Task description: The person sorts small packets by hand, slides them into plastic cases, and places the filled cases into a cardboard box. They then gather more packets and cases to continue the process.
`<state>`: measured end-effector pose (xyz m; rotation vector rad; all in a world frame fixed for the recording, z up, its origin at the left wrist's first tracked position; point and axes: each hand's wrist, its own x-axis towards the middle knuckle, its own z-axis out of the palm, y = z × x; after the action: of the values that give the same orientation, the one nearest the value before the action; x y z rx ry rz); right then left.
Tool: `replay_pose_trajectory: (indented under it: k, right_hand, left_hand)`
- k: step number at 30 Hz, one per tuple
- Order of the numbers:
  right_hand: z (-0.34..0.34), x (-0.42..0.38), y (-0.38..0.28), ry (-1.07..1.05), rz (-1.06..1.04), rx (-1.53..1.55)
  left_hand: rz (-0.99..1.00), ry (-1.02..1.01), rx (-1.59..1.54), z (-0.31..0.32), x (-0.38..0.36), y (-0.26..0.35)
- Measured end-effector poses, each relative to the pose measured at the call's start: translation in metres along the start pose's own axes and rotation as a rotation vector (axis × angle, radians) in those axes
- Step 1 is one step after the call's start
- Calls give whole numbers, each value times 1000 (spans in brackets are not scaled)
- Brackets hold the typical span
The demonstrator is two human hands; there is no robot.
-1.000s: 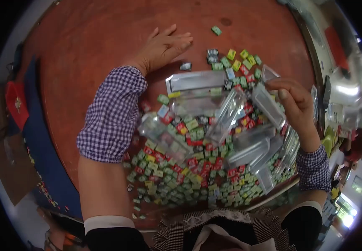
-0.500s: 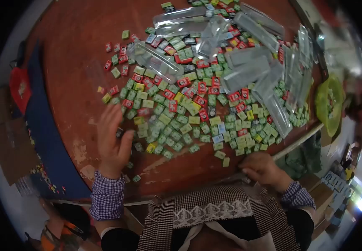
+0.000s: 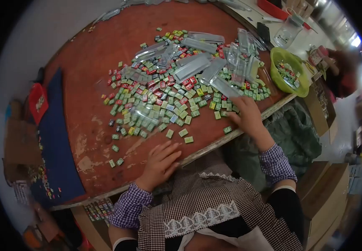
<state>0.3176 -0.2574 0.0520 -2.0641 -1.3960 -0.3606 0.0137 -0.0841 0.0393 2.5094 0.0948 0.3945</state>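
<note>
Many small green, red and yellow packets (image 3: 164,98) are spread over the reddish-brown table (image 3: 101,46). Clear plastic trays (image 3: 192,67) lie on top of the pile, mostly on its far and right parts. My left hand (image 3: 160,163) rests near the table's front edge, just below a few loose packets, its fingers extended and holding nothing. At the right part of the pile is my right hand (image 3: 248,115), fingers spread, the fingertips by the near end of a clear tray (image 3: 225,86) and some green packets. Nothing shows in its grasp.
A yellow-green basket (image 3: 276,71) with packets stands at the right corner. On the left are a blue cloth (image 3: 57,138) and a red container (image 3: 34,102). Cardboard boxes (image 3: 325,196) stand at the lower right. Another person (image 3: 344,75) is at the far right.
The view has shifted. My left hand has moved from the pile's left side to the table's front edge. My right hand has moved up to the pile's right side and its fingers have spread.
</note>
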Motion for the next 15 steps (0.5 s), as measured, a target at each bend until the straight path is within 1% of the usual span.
replay_pose_trajectory:
  k: [1, 2, 3, 5, 6, 7, 9, 10, 11, 13, 14, 15]
  right_hand:
    - [4, 4, 10, 36, 43, -42]
    - [12, 9, 30, -11, 76, -48]
    - [12, 11, 39, -51, 110, -57]
    - [6, 19, 19, 62, 131, -4]
    - [5, 22, 5, 113, 143, 21]
    - [13, 18, -5, 146, 123, 154]
    - [23, 2, -41, 26, 18, 376]
    - [24, -5, -62, -57, -104, 395]
    - [23, -10, -76, -141, -223, 412]
    - [32, -16, -75, -217, -198, 593]
    - [32, -13, -61, -126, -163, 561]
    - [31, -5, -39, 61, -34, 421]
  left_hand:
    - [42, 52, -102, 12, 8, -2]
    - [89, 95, -204, 19, 18, -1]
    - [-62, 93, -355, 22, 27, 5]
    - [-368, 76, -652, 25, 45, 16]
    - [-499, 78, -994, 32, 54, 14]
    - [-494, 116, -1158, 37, 62, 14]
    - [-477, 183, -1493, 44, 77, 11]
    - [-435, 136, -1554, 45, 82, 5]
    - [-417, 157, -1528, 50, 82, -4]
    - [-420, 185, -1435, 56, 77, -26]
    - [-444, 237, -1504, 59, 74, -35]
    - [-472, 291, -1573, 58, 73, -41]
